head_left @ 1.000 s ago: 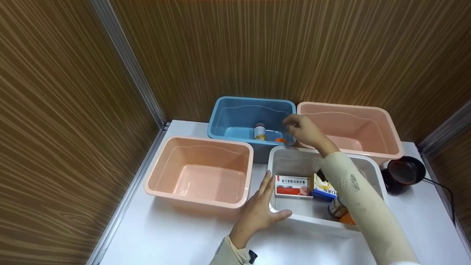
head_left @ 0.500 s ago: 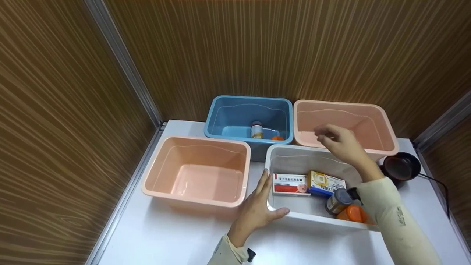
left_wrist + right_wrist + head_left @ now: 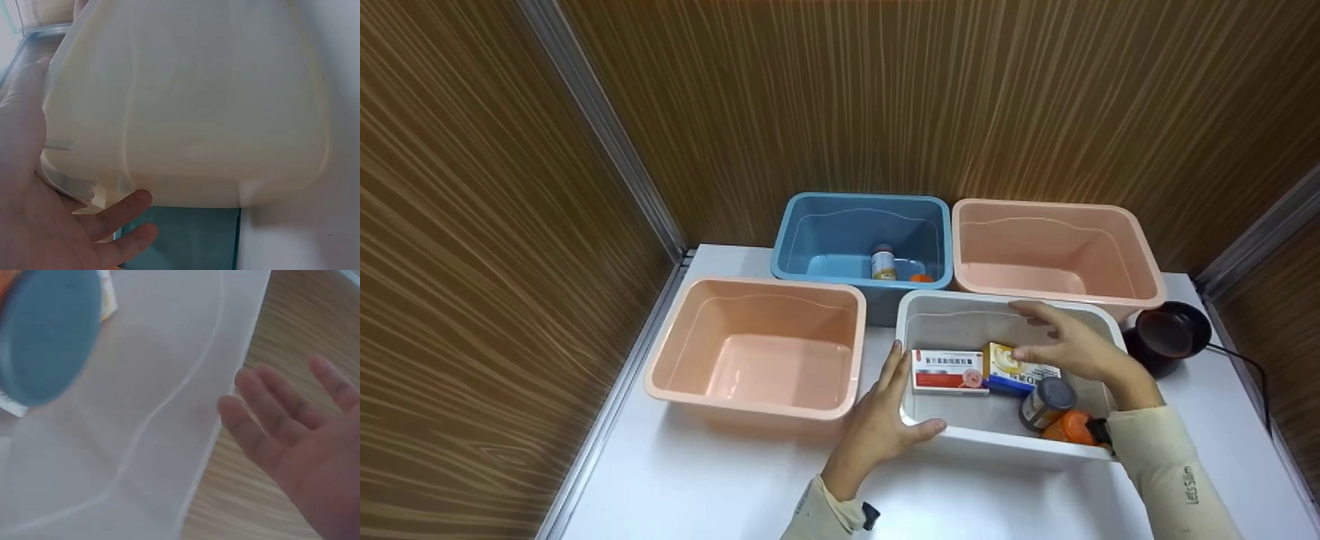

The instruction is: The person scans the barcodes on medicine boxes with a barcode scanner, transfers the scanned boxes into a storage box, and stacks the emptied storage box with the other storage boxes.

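Note:
My left hand [image 3: 877,427] rests against the left end of the white bin [image 3: 997,439], fingers straight and thumb across the near rim. In the left wrist view its fingers lie along the bin's outer wall [image 3: 214,101]. Over the bin's right half my right hand [image 3: 1076,349] hovers with spread fingers, holding nothing. Below it are a red-and-white medicine box [image 3: 949,373], a yellow-and-blue box [image 3: 1000,367] partly behind the thumb, a grey-lidded bottle [image 3: 1048,403] and an orange-lidded container [image 3: 1067,427]. The bottle's lid [image 3: 50,337] looms large in the right wrist view.
Behind the white bin stand a blue bin [image 3: 787,255], with a white bottle [image 3: 883,264] and an orange item [image 3: 921,277] inside, and a pink bin [image 3: 1147,247]. Another pink bin [image 3: 757,409] is at the left. A dark round corded device [image 3: 1166,334] sits at the right.
My right hand has moved from beside the blue bin, across the rear pink bin, back to above the white bin, its fingers spreading. The left hand has stayed on the white bin.

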{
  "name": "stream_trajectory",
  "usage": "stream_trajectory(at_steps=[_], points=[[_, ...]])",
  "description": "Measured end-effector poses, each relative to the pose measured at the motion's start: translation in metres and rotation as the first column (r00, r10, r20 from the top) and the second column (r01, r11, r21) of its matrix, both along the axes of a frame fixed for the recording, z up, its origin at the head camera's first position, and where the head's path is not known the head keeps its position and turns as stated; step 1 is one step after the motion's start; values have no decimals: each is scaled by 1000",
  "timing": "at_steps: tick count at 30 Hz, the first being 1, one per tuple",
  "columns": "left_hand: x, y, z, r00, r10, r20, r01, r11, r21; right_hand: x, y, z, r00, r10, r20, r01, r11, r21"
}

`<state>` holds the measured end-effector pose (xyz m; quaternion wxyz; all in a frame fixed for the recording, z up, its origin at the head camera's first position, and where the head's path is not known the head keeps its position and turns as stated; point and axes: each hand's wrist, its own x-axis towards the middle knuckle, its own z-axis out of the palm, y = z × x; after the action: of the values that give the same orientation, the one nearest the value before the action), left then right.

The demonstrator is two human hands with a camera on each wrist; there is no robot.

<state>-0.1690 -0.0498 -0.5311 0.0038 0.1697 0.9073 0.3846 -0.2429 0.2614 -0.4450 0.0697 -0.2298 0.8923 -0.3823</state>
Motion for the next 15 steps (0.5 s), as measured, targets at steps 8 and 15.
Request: stream_trajectory(at_steps=[8, 15], points=[[0, -1, 0, 1000, 9, 7, -9, 1000, 6, 4, 11, -18, 988, 50, 149, -75, 983, 166], [0, 0, 0, 1000, 1, 14, -1, 1000, 12, 6, 13, -22, 966, 23, 258, -86, 968, 234]])
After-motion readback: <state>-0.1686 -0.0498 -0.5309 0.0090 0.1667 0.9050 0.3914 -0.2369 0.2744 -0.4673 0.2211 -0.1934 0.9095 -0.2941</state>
